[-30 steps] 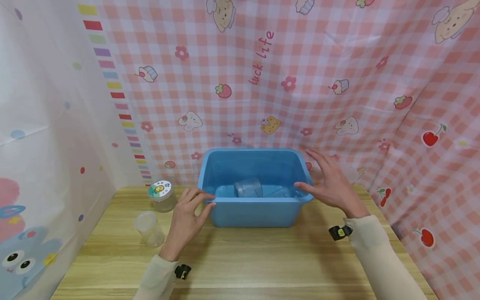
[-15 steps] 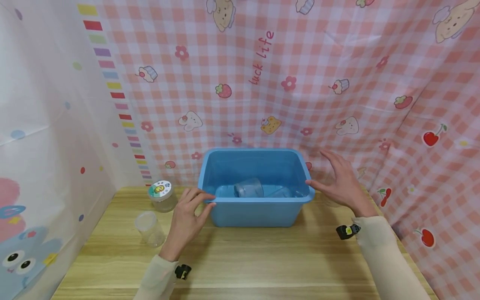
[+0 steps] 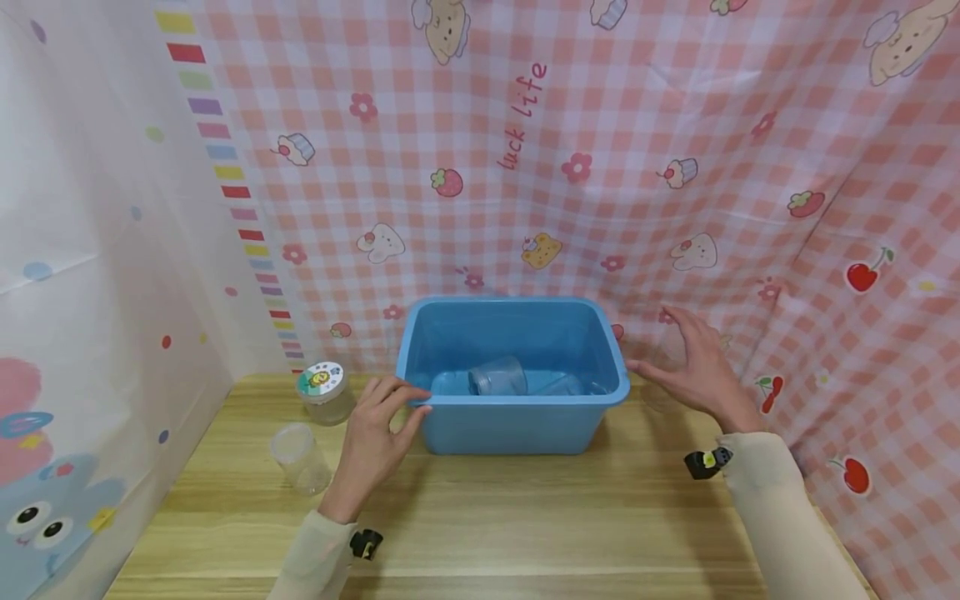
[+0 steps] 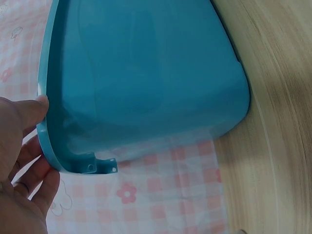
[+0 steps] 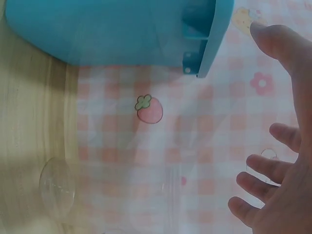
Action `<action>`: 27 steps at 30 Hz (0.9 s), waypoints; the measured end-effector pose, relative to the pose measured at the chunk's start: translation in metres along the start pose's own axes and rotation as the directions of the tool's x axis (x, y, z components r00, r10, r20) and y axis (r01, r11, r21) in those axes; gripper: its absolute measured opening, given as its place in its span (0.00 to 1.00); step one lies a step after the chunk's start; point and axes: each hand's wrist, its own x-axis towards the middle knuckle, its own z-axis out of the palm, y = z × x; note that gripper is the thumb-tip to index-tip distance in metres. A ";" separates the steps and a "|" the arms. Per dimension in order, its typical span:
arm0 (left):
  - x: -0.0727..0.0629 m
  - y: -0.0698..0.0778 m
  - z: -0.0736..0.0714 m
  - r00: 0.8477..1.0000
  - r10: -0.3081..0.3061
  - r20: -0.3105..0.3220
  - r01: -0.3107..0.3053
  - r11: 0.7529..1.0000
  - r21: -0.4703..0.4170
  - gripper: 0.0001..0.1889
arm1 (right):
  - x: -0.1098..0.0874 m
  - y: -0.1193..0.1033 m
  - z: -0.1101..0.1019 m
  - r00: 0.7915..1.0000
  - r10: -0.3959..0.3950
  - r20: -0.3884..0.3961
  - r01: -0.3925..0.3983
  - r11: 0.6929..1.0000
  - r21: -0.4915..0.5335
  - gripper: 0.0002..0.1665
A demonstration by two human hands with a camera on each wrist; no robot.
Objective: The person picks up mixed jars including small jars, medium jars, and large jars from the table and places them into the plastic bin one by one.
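A blue plastic bin (image 3: 502, 429) stands on the table. My left hand (image 3: 380, 437) grips its near left corner; in the left wrist view the thumb (image 4: 36, 109) lies on the rim and the fingers curl under it. To the right of the bin, my right hand (image 3: 697, 367) is held up with fingers spread and nothing in it. Beside that hand a clear jar (image 5: 57, 187) stands on the table, hard to make out. Inside the bin a clear jar (image 3: 498, 377) lies on its side, with another clear piece (image 3: 562, 386) partly hidden by the front wall.
On the left of the wooden table (image 3: 487, 525) stand a jar with a printed lid (image 3: 326, 392) and a clear jar (image 3: 300, 458). A pink checked cloth (image 3: 480, 217) hangs close behind the bin, and cloth also closes off both sides.
My right hand has moved rightward from over the bin's right rim to the space beside it, over the clear jar. The left hand and the bin have stayed put.
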 end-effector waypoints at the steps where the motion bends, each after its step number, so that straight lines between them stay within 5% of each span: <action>1: 0.000 0.000 0.000 1.000 0.002 -0.003 -0.002 1.000 -0.001 0.08 | 0.000 0.001 0.000 1.000 0.011 0.003 -0.011 1.000 -0.005 0.64; 27: 0.000 0.000 0.000 1.000 0.011 -0.012 -0.011 1.000 -0.004 0.09 | -0.001 0.038 -0.007 0.994 0.109 0.014 -0.109 0.993 0.038 0.73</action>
